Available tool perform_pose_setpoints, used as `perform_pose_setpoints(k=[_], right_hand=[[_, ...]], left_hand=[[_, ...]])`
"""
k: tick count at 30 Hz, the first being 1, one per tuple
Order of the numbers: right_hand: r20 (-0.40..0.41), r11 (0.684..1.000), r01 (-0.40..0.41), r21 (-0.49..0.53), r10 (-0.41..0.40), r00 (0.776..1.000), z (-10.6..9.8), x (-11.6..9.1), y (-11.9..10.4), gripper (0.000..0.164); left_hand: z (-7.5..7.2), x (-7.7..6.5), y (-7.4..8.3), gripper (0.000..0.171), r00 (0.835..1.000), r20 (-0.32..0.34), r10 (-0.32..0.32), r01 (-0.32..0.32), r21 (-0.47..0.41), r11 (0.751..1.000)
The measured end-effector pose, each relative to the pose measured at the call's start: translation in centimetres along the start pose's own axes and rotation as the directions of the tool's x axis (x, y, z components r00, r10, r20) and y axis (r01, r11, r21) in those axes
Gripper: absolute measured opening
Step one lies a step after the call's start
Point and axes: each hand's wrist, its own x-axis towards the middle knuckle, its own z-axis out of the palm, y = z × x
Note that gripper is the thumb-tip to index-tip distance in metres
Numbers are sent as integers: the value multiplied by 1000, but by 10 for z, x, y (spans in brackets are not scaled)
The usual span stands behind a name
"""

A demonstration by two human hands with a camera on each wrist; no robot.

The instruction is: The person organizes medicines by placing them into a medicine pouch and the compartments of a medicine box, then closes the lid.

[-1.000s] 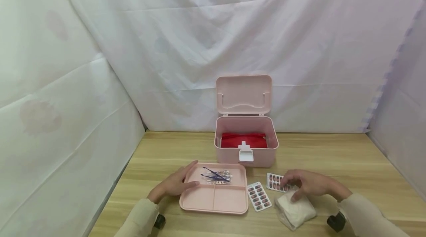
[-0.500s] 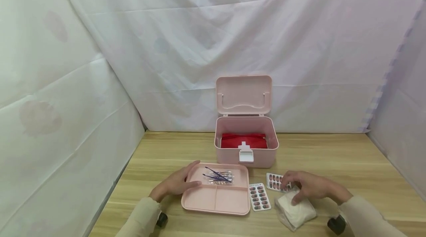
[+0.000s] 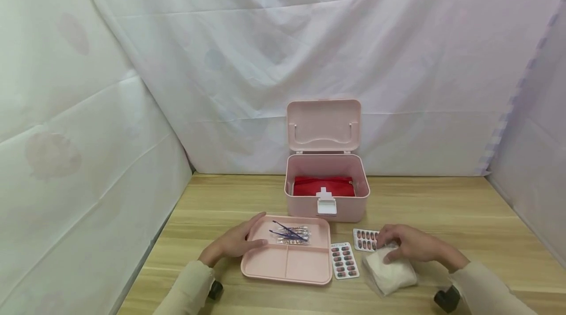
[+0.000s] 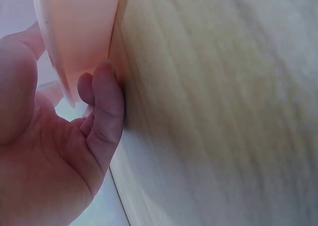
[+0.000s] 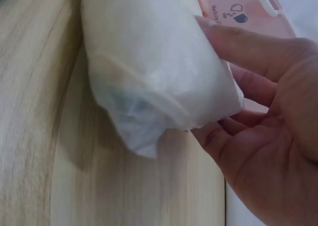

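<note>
My left hand (image 3: pixel 234 242) grips the left edge of a pink compartment tray (image 3: pixel 267 263), thumb over the rim and fingers along its outer side. In the tray's back compartment lie cotton swabs (image 3: pixel 295 240) in clear wrapping and blue tweezers (image 3: pixel 283 233). My right hand (image 3: pixel 411 244) pinches a soft white pack (image 3: pixel 391 273) in a clear plastic bag. In the right wrist view the same pack (image 5: pixel 154 52) appears lifted at an angle off the tabletop. One capsule blister pack (image 3: pixel 345 261) touches or nearly touches the tray's right side; another blister pack (image 3: pixel 365 240) is partly covered by my right hand.
Behind the tray stands a pink medicine box (image 3: pixel 292 207) with its lid (image 3: pixel 324 126) raised and a white cross latch in front. A red zip pouch (image 3: pixel 320 186) is inside it. White curtains (image 3: pixel 247 74) border the wooden table (image 3: pixel 424 197) at the back and sides.
The tray has shifted slightly right with my left hand, and the nearer blister pack has turned straighter beside it. My right hand has tilted the white pack up a little.
</note>
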Motion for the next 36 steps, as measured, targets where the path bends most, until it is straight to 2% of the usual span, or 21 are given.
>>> perform_pose_setpoints(k=[5, 9, 12, 17, 20, 22, 27, 30, 33, 36], right_hand=[[0, 999, 23, 29, -23, 1000, 0, 1, 2, 10], [-7, 993, 14, 114, -14, 1000, 1, 2, 6, 3], [-3, 981, -23, 194, 24, 1000, 2, 3, 7, 3], [21, 948, -132, 289, 131, 991, 1, 4, 4, 16], [56, 910, -179, 373, 171, 984, 0, 6, 2, 20], [80, 871, -184, 455, 166, 983, 1, 8, 1, 19], [119, 728, -146, 670, 89, 989, 8, 17, -9, 19], [138, 667, -144, 731, 63, 989, 14, 23, -17, 26], [150, 653, -155, 741, 63, 987, 20, 30, -26, 28], [138, 665, -155, 730, 78, 987, 28, 38, -36, 29]], left_hand=[[1, -1, 0, 81, 1000, 0, -9, 9, 0, 1000], [1, -1, 0, 82, 1000, 3, -14, 14, -13, 1000], [2, -1, 0, 82, 1000, 4, -18, 18, -13, 1000], [2, -1, 1, 82, 1000, 4, -26, 26, -7, 1000], [2, -1, 1, 81, 1000, 2, -28, 28, -3, 1000], [1, -2, 2, 80, 1000, 2, -31, 31, -5, 1000], [1, -2, 3, 80, 1000, 6, -30, 31, -11, 999], [0, -1, 3, 80, 1000, 7, -29, 29, -10, 1000], [0, -1, 3, 80, 999, 6, -35, 35, -3, 999], [0, 0, 3, 80, 999, 4, -42, 42, 3, 999]])
